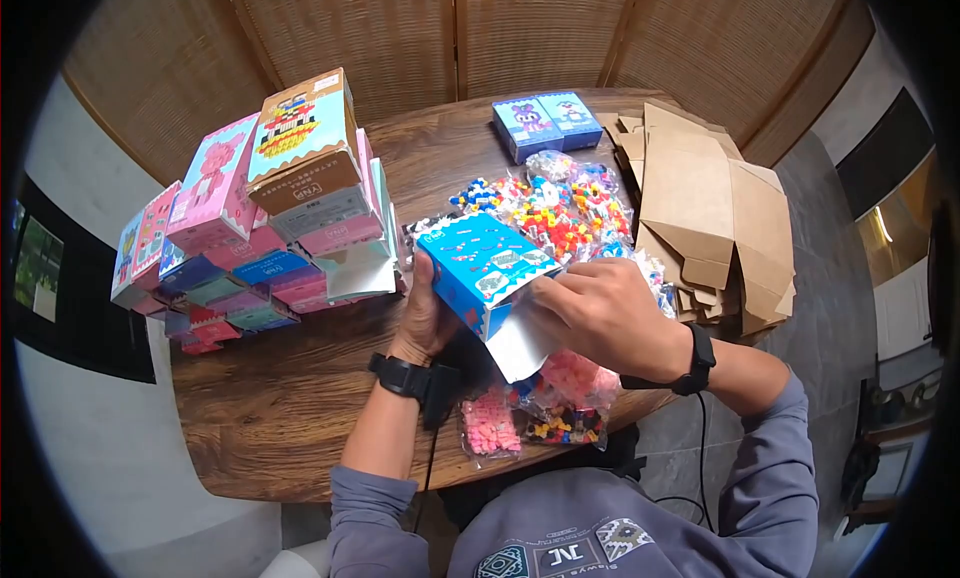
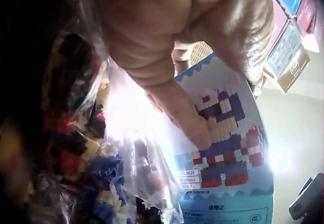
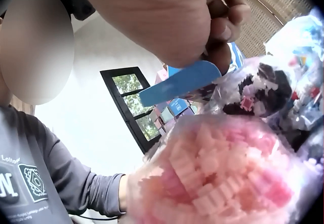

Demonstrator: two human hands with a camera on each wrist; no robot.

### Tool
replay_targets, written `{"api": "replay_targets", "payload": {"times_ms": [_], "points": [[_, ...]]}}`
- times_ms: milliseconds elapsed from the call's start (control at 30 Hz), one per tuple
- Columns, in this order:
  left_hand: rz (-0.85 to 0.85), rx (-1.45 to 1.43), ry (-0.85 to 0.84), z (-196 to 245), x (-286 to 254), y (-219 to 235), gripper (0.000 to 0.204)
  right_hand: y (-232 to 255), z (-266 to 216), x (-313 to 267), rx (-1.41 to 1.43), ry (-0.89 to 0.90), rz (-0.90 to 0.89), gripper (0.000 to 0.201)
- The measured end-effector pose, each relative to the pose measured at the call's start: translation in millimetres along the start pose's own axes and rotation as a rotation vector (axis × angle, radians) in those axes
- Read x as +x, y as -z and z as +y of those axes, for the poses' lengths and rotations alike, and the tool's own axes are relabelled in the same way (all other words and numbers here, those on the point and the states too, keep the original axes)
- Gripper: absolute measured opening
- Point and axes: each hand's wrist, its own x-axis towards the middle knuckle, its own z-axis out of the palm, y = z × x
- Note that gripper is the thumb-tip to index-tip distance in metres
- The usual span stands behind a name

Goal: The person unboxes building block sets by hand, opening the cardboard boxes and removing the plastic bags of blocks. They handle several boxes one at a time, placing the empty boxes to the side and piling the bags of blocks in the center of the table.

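Note:
A blue cardboard toy-brick box (image 1: 482,250) is held tilted above the table, its white inner flap (image 1: 522,346) hanging open at the near end. My left hand (image 1: 422,316) grips the box from the left side. In the left wrist view, a finger lies across the printed brick figure on the box's light-blue panel (image 2: 223,153). At the open end, the curled fingers of my right hand (image 1: 618,313) pinch the box's edge. A narrow blue side flap (image 3: 179,84) sticks out below that hand in the right wrist view.
Stacked pink, brown and blue boxes (image 1: 305,203) stand at the left. Clear bags of colourful bricks (image 1: 565,213) cover the middle, with a bag of pink bricks (image 1: 490,423) near the front edge. Flattened cardboard (image 1: 690,193) lies right; blue boxes (image 1: 545,126) sit at the back.

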Motion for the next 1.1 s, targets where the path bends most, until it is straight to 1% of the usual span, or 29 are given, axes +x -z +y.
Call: {"api": "replay_targets", "payload": {"times_ms": [133, 233, 333, 433, 533, 633, 733, 767, 800, 867, 933, 1067, 1100], "points": [[0.017, -0.012, -0.023, -0.8, 0.4, -1.0, 0.103, -0.8, 2.3, 4.7, -0.103, 0.047, 0.004, 0.033], [0.038, -0.013, -0.024, -2.1, 1.2, 0.7, 0.102, -2.0, 2.2, 3.5, -0.138, 0.101, 0.103, 0.035], [0.025, -0.054, -0.004, -2.7, 1.9, 3.9, 0.098, 7.7, -2.7, 0.5, -0.190, 0.131, 0.130, 0.036], [0.047, -0.013, 0.002, -2.3, -1.2, -3.9, 0.096, 9.2, -2.4, -4.8, -0.204, 0.153, 0.181, 0.035], [0.016, -0.009, 0.017, -1.8, -2.3, -6.6, 0.094, 10.4, 0.7, -11.0, -0.221, 0.166, 0.156, 0.035], [0.007, 0.007, 0.029, -2.7, -2.9, -6.3, 0.094, 9.2, 3.0, -8.0, -0.204, 0.153, 0.195, 0.035], [0.020, 0.030, 0.018, -5.7, -1.4, -1.4, 0.093, 8.1, -0.1, -6.7, -0.231, 0.194, 0.205, 0.033], [0.008, 0.003, 0.027, -7.7, -0.2, 2.6, 0.092, 3.4, -3.3, -4.5, -0.212, 0.217, 0.259, 0.031], [-0.004, -0.023, 0.036, -9.3, 1.0, 7.9, 0.092, 6.1, -7.8, -4.1, -0.216, 0.228, 0.210, 0.030], [-0.006, -0.048, 0.031, -10.2, 1.9, 11.1, 0.091, 4.1, -11.5, -0.1, -0.193, 0.248, 0.293, 0.028], [0.008, -0.050, -0.003, -10.1, 4.5, 11.3, 0.090, 12.5, -11.4, 1.3, -0.169, 0.272, 0.343, 0.025], [0.012, -0.074, 0.029, -6.1, 4.5, 11.7, 0.088, 43.0, -5.6, -5.2, -0.155, 0.323, 0.434, 0.024], [0.019, -0.076, 0.036, -3.9, 3.9, 9.2, 0.088, 51.2, -3.6, -9.5, -0.114, 0.320, 0.433, 0.022]]}}
